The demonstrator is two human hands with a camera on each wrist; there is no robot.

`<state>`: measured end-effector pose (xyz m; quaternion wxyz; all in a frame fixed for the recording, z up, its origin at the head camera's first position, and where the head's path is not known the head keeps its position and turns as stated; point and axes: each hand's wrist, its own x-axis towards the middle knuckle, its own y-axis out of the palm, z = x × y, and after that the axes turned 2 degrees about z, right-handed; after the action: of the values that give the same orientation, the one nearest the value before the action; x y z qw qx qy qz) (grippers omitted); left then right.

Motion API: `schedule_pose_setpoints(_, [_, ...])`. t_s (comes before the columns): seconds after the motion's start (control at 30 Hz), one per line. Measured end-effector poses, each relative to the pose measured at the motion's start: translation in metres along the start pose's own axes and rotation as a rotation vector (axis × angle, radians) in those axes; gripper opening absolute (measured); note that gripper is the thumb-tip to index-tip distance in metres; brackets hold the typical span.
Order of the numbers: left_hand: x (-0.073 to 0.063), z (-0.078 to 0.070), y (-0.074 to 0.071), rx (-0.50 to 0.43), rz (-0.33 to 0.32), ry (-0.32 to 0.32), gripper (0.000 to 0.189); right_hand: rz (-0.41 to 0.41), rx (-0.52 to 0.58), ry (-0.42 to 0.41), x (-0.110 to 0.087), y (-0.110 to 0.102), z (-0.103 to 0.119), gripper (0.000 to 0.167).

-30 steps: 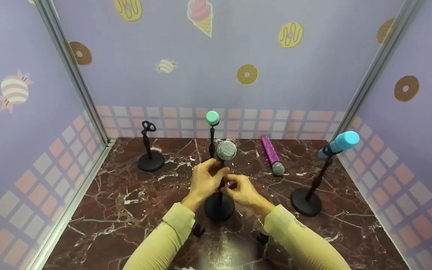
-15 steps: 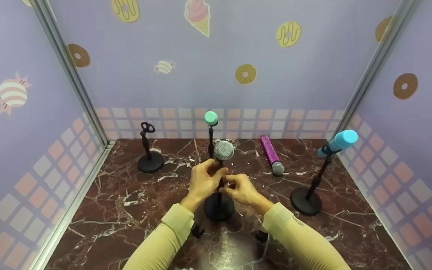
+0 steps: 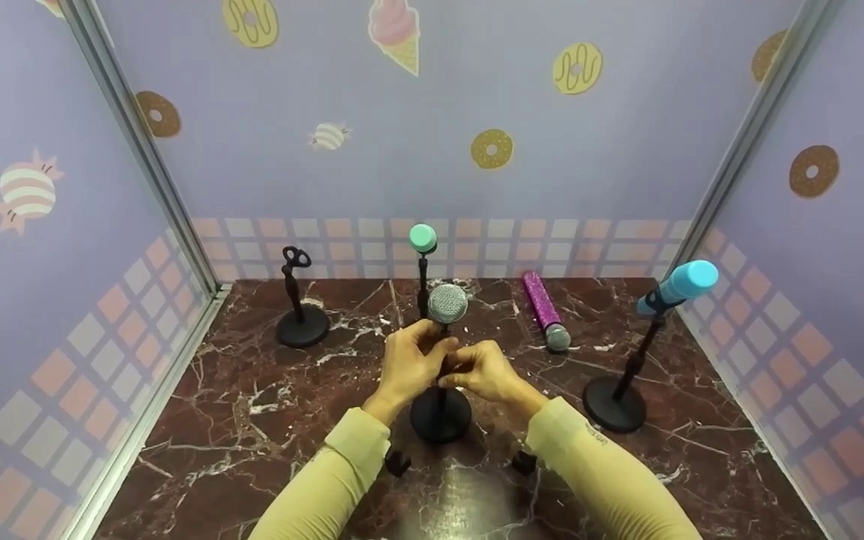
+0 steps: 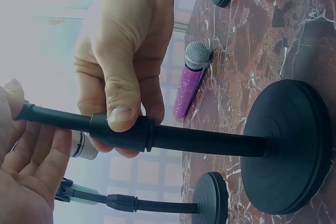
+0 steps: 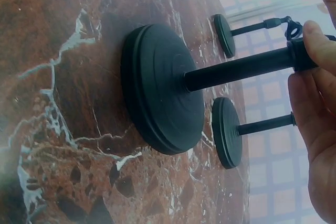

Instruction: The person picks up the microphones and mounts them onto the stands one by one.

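Little has moved since half a second ago: your right hand (image 3: pixel 486 371) sits slightly higher at the knuckles, while the centre desktop microphone stand (image 3: pixel 441 427) keeps nearly its place on the marble-patterned surface (image 3: pixel 252 457), around the middle.

Near the surface's far left corner, a bare desktop stand (image 3: pixel 302 328) carries only its ring-shaped clip (image 3: pixel 297 257); it is well apart from your arms, so a knock there seems unlikely. Your left hand (image 3: pixel 408 364) pinches the upper tube (image 4: pixel 60 119) below the silver-mesh microphone (image 3: pixel 448 303). Should that pinch slacken with the collar (image 4: pixel 135 134) loose, the tube could drop or swivel under the weight on top. Just beyond, toward the back edge, stands a mint-green-tipped microphone (image 3: pixel 423 238); a forward jerk could tip it. Your right thumb and fingers are clamped on the collar; too hard a twist could spin the stand or rock its round base (image 4: pixel 286 145), which neither hand steadies. Further right, a purple glitter microphone (image 3: pixel 542 304) lies toward the back edge, and a bump might roll it. Near the right edge, a light-blue microphone (image 3: pixel 683 285) leans in its stand (image 3: pixel 615 403); your right sleeve (image 3: pixel 604 472) passes near that base, so a wide elbow swing could topple it.
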<state>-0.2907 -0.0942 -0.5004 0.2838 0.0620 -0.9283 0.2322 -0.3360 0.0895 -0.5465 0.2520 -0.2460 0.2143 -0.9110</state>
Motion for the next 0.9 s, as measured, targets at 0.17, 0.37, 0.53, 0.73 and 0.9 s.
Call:
schedule_pose_setpoints(0.17, [0.001,-0.001,0.000,-0.011,0.007,0.003,0.015,-0.019,-0.034,-0.009,-0.001,0.000,0.001,0.023])
schedule_pose_setpoints(0.37, [0.000,-0.001,0.000,-0.024,0.021,-0.012,0.014,-0.063,-0.090,-0.092,-0.004,0.004,0.001,0.020])
schedule_pose_setpoints(0.53, [-0.002,0.000,0.001,-0.039,0.023,-0.013,0.014,-0.128,-0.165,-0.115,-0.008,0.010,0.003,0.020])
schedule_pose_setpoints(0.73, [-0.005,0.001,0.002,-0.044,0.010,-0.017,0.013,-0.179,-0.243,-0.113,-0.014,0.018,0.007,0.018])
schedule_pose_setpoints(0.9, [-0.007,0.006,0.002,0.013,0.022,0.035,0.013,-0.136,-0.264,-0.140,-0.019,0.016,0.005,0.014])
